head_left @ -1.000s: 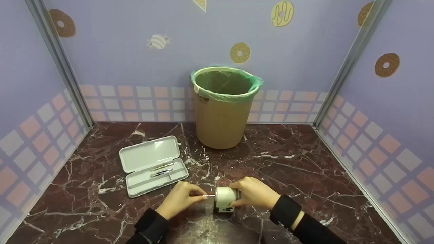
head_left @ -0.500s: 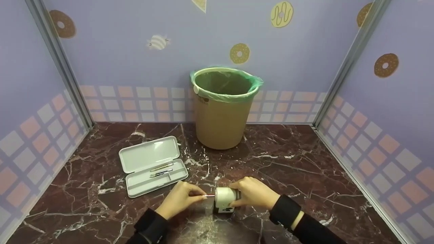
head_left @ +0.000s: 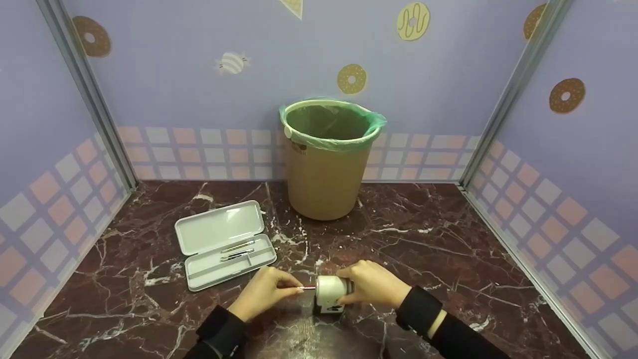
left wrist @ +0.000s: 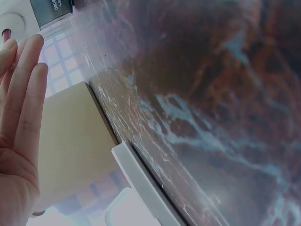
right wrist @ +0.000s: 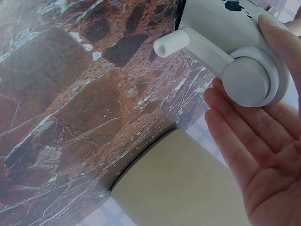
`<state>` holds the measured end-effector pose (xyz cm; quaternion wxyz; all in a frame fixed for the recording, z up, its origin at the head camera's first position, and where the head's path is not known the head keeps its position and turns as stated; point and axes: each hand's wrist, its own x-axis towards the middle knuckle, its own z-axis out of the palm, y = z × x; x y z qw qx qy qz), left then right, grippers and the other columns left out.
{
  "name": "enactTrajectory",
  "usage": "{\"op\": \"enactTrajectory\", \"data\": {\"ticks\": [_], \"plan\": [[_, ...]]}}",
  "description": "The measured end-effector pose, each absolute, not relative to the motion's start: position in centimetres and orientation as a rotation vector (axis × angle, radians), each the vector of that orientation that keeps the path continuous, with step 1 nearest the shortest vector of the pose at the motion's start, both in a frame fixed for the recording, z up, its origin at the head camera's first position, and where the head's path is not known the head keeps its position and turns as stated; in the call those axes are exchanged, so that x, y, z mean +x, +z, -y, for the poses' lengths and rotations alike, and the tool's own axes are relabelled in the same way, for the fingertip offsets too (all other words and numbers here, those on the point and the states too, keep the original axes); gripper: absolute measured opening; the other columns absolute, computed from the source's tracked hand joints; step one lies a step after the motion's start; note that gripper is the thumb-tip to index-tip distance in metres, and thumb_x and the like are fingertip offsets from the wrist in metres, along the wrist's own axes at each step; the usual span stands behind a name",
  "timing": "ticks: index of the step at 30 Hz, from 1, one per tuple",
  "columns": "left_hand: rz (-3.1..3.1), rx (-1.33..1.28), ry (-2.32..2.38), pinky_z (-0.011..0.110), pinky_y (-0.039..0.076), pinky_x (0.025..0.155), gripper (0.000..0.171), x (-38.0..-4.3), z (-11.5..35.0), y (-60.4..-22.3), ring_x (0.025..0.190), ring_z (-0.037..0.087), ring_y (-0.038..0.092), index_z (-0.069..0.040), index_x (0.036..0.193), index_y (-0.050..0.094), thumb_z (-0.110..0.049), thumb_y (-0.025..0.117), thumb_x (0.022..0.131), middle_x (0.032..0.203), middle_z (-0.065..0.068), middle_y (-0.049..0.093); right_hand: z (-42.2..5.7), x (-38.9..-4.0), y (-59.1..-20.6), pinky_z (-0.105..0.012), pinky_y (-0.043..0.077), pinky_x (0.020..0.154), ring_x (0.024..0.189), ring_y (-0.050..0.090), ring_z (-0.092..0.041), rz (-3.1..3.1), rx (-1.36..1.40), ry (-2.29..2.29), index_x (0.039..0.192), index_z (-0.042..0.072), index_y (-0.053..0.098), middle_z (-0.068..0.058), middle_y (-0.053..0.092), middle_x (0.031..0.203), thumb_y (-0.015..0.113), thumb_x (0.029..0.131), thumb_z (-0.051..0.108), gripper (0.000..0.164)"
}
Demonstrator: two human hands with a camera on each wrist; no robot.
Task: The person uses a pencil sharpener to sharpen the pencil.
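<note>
A white crank pencil sharpener (head_left: 330,294) stands on the table in front of me. My left hand (head_left: 266,291) pinches a thin red pencil (head_left: 309,287) between thumb and fingertips, its far end inside the sharpener's front hole. In the left wrist view the pencil (left wrist: 6,34) meets the round white front. My right hand (head_left: 376,284) holds the sharpener's body from the crank side, thumb on one side and fingers on the other. In the right wrist view the crank handle (right wrist: 171,44) sticks out free of the fingers. The pencil's tip is hidden inside.
An open white pencil case (head_left: 219,227) lies to the left, with several pencils (head_left: 238,252) in its lower half. At the back stands a tan bin (head_left: 324,184) with a green liner (head_left: 344,144). Walls enclose the marble-patterned table (head_left: 428,239) at the back and both sides.
The short stretch of pencil between left hand and sharpener looks redder than one second ago, when it was more silvery. Both hands and the sharpener stay in place.
</note>
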<state>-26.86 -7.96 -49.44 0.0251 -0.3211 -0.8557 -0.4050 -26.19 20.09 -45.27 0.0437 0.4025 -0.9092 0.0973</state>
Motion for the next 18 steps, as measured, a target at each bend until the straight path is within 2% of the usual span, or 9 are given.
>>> {"op": "enactTrajectory", "data": {"ticks": [5, 12, 18], "plan": [[2.651, -1.008, -1.26, 0.018, 0.059, 0.071, 0.013, -26.9, 8.6, -49.5, 0.074, 0.01, 0.075, -0.008, 0.093, 0.081, -0.019, 0.077, 0.089, 0.089, 0.009, 0.081, -20.0, -26.2, -45.3, -0.014, 0.04, 0.053, 0.057, 0.05, 0.001, 2.785, 1.233, 0.3, 0.086, 0.014, 0.068, 0.003, 0.073, 0.075, 0.087, 0.078, 0.039, 0.032], [2.608, -0.905, -1.278, 0.02, 0.059, 0.068, 0.012, -26.7, 11.4, -49.3, 0.073, 0.013, 0.076, -0.006, 0.089, 0.081, -0.017, 0.079, 0.087, 0.085, 0.009, 0.081, -20.4, -26.4, -44.9, -0.017, 0.046, 0.056, 0.062, 0.06, -0.002, 2.827, 1.239, 0.317, 0.099, 0.012, 0.075, 0.0, 0.078, 0.086, 0.087, 0.079, 0.039, 0.036], [2.628, -0.879, -1.392, 0.017, 0.058, 0.069, 0.015, -26.4, 12.0, -49.0, 0.077, 0.012, 0.077, -0.006, 0.093, 0.081, -0.02, 0.078, 0.089, 0.089, 0.01, 0.081, -20.2, -26.4, -45.0, -0.017, 0.043, 0.056, 0.06, 0.056, 0.0, 2.812, 1.245, 0.327, 0.095, 0.013, 0.073, 0.001, 0.076, 0.083, 0.087, 0.079, 0.037, 0.033]]}}
